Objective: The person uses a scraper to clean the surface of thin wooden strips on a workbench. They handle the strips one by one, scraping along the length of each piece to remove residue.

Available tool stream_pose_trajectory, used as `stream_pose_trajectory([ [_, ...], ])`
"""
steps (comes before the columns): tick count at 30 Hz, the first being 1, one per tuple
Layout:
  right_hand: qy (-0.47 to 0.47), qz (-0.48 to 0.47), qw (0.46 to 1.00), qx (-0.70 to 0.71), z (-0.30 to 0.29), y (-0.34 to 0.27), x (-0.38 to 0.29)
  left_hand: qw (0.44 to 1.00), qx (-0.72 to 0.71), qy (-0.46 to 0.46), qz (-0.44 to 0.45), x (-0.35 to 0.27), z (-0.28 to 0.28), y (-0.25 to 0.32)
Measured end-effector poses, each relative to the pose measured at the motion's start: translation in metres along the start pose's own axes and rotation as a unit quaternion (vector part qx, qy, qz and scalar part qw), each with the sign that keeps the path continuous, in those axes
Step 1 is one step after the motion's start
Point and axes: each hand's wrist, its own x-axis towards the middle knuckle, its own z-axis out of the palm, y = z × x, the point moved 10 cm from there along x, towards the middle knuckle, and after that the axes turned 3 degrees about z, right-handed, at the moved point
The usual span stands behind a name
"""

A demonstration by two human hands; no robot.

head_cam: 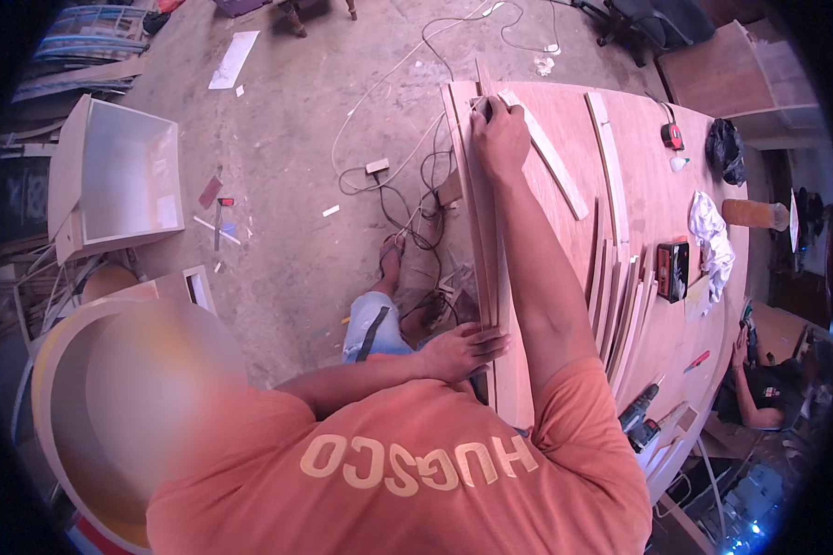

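Observation:
Long wooden strips (482, 229) lie side by side along the left edge of a plywood-topped table (548, 257). At their far end my right hand (501, 135) holds a small dark piece (484, 108) between thumb and fingers, against the wood; its kind is unclear. Nearer my body, my left hand (466, 350) lies across the strips with its fingers bent over them; its underside is hidden. Just right of my right hand a loose pale wooden batten (548, 156) lies slanted. Another long batten (607, 166) lies farther right, above several thin strips (618, 312).
On the table are a tape measure (672, 136), a black-and-red box (672, 270), a white cloth (711, 236) and a cordless drill (640, 409). Cables (416, 215) tangle on the floor near my feet. An open white cabinet (128, 177) stands left. A person (760, 388) sits beyond the table.

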Motion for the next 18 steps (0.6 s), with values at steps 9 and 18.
stream_pose_trajectory([
  [9,-0.021,-0.008,0.999,0.043,0.002,0.003,0.0,0.992,0.041,-0.019,0.116,0.066,-0.014,-0.036],
  [18,-0.063,-0.037,0.997,0.019,-0.024,-0.001,-0.069,0.991,-0.008,-0.075,0.113,0.044,0.023,0.011],
])
